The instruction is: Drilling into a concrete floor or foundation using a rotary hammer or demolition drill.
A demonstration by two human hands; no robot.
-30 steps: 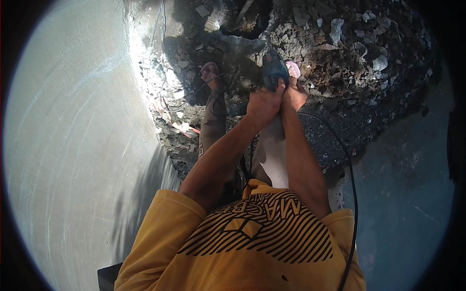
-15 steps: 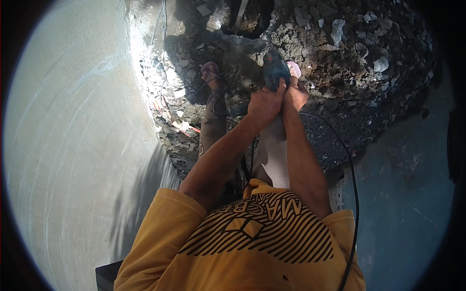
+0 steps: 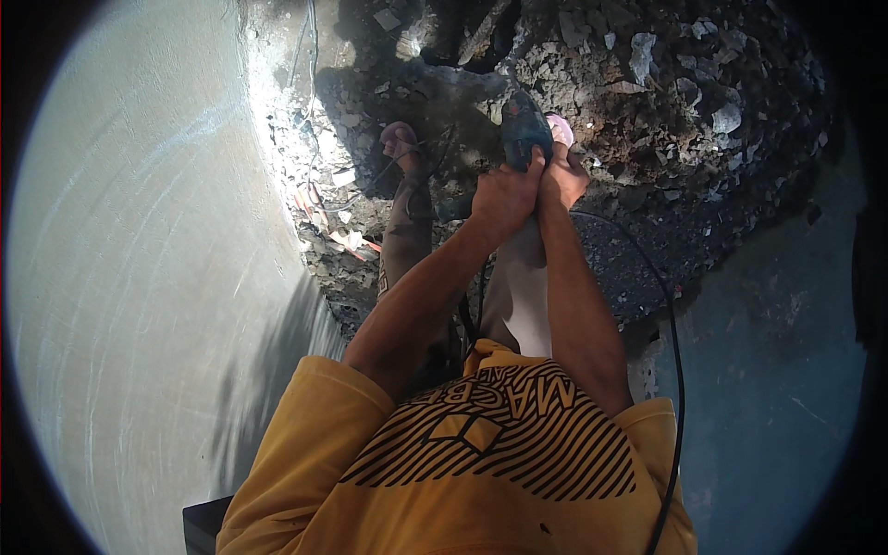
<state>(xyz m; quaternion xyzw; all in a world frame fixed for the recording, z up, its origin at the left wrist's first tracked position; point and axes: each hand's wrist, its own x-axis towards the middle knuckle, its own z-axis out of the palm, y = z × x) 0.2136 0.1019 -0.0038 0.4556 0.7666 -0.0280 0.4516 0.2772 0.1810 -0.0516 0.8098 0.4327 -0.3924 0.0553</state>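
Observation:
Both my hands are on a dark blue-green hammer drill (image 3: 525,128), whose nose points away from me at the broken ground. My left hand (image 3: 505,196) wraps round its rear from the left, the thumb lying along the body. On the right side my right hand (image 3: 562,179) grips it, pressed close to the left one. The drill's grip is hidden under my fingers. Past the nose, the thin bit reaches the pale edge of a dark hole (image 3: 476,57); its tip is hard to make out. A short dark cylinder (image 3: 453,208) shows left of my left wrist.
Rubble (image 3: 684,102) with loose chips covers the ground ahead and to the right. A pale wall (image 3: 139,259) rises on the left, a bluish smooth surface (image 3: 768,370) lies right. A black cable (image 3: 668,305) curves along my right side. My feet stand either side of the drill.
My hands and the drill hold nearly the same place. Light on the debris in the hole has shifted slightly.

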